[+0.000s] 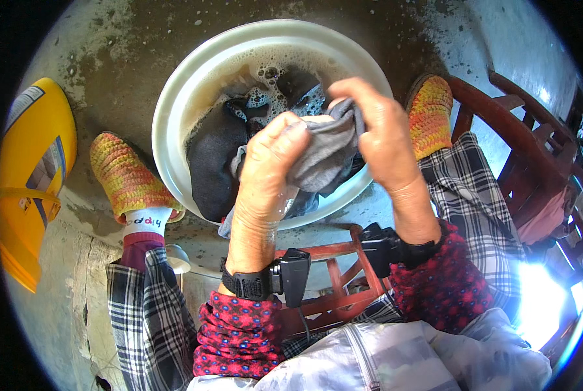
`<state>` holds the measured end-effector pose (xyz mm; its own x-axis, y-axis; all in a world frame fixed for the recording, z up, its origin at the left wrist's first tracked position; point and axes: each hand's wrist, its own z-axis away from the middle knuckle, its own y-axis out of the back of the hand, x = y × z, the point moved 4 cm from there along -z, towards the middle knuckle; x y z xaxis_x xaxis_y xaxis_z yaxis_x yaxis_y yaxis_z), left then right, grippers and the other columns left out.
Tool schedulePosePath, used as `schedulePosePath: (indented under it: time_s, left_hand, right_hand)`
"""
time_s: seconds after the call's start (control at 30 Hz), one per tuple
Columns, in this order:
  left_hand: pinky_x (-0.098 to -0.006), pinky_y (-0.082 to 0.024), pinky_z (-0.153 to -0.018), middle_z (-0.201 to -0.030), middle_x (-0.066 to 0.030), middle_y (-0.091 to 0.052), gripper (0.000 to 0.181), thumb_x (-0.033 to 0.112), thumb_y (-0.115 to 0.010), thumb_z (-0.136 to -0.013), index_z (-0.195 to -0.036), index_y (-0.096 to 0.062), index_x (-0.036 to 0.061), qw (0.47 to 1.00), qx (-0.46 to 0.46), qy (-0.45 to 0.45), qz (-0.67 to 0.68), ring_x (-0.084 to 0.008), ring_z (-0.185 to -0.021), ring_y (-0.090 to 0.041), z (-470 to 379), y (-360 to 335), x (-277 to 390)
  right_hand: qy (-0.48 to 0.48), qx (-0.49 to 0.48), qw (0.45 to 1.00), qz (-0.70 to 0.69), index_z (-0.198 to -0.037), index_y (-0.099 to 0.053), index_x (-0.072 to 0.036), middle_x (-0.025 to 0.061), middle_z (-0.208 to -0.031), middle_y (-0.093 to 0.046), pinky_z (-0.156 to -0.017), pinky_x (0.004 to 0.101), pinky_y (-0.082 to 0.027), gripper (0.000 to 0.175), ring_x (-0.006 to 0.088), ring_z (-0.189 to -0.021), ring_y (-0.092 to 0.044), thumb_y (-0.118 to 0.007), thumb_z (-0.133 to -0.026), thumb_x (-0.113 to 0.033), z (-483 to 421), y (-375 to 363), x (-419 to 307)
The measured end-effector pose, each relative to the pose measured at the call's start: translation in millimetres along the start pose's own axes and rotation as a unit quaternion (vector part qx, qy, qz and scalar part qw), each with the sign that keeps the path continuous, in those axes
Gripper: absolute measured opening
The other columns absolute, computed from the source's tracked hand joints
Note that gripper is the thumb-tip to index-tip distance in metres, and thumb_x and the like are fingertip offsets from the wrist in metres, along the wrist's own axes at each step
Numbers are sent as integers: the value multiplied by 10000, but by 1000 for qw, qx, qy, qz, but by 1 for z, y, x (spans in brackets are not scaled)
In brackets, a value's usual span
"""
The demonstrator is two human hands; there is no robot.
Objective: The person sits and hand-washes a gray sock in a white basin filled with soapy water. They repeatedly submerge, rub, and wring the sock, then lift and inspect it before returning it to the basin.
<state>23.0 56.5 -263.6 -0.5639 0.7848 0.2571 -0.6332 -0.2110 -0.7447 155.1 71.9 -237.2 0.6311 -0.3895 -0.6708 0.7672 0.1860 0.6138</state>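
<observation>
Before me on the floor stands a round white basin (pixel 167 122) of soapy, brownish water with foam and dark cloth (pixel 213 161) in it. A wet grey garment (pixel 323 156) is stretched between my two hands above the basin. My left hand (pixel 277 151) is closed on its left part, thumb on top. At the upper right of the garment, my right hand (pixel 379 127) grips a bunched fold; its fingers are slightly blurred. Both wrists wear black straps with small black devices. A bit of grey cloth hangs over the basin's near rim beside my left wrist.
A yellow plastic container (pixel 37 171) is at the far left. My feet, in knitted slippers (pixel 130 176), flank the basin. Reddish wooden furniture (pixel 511 127) stands at the right, with a pink cloth (pixel 543 220) on it. Red wooden bars (pixel 325 298) show below my hands.
</observation>
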Motion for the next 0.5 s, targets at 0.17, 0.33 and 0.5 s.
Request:
schedulePosePath:
  time_s: [0.17, 0.33, 0.5]
  left_hand:
    - [-227, -394, -779, -937, -61, -572, 136, 136, -585, -773, -821, -530, 22, 996, 6, -17, -82, -87, -825, -503, 1, 0, -3]
    - [-313, -457, -741, -875, -71, -562, 111, 184, -436, -865, -891, -451, 77, 996, 39, -71, 42, -177, -798, -564, -5, 15, -2]
    - [-305, -445, -743, -783, -30, -537, 144, 226, -445, -878, -870, -474, 85, 985, 49, -33, 162, -144, -766, -547, -8, 13, -18]
  right_hand:
    - [-77, 56, 987, -131, -662, -474, 0, -5, -616, -472, -564, 198, -351, 132, 70, -617, -442, -348, -645, 36, -1, -5, 11]
    - [-64, 64, 957, -277, -748, -489, -7, -30, -617, -432, -532, 160, -313, 192, 37, -593, -382, -350, -618, 10, 3, 5, 19]
    - [-83, 39, 981, -171, -758, -513, 3, -24, -627, -474, -506, 179, -326, 195, 45, -546, -395, -364, -632, 0, 2, -2, 18]
